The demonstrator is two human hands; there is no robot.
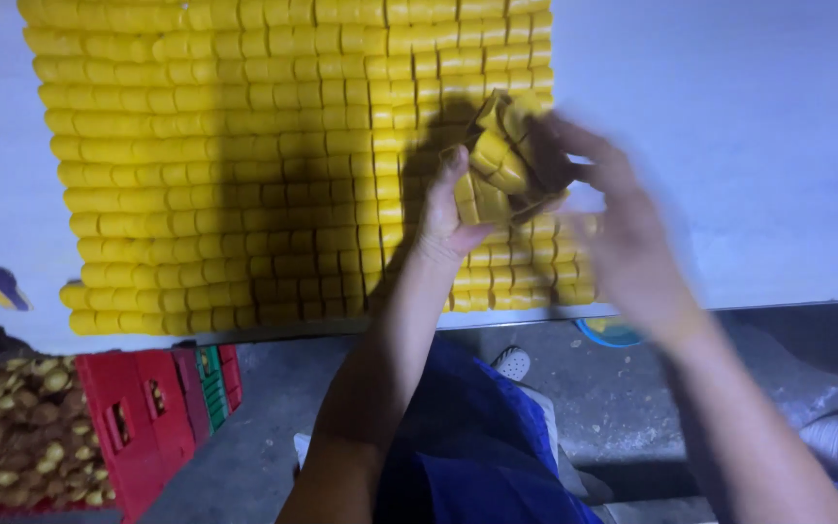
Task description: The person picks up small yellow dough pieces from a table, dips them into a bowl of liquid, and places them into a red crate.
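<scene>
Between the left hand [446, 218] and right hand [623, 228], a yellow block cluster [495, 170] is clasped.

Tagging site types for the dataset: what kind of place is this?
Probably a small workshop or packing area, not a home. A white worktable carries yellow cylindrical pieces laid in many tight rows, both hands hold a bunch of them, and red plastic crates stand on a bare concrete floor.

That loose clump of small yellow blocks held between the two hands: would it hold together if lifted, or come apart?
The clump of yellow blocks probably comes apart easily: its pieces sit at mixed angles, cupped between left hand and right hand. Each piece looks stiff and light. The flat sides seen in the rows suggest sliding rather than rolling.
</scene>
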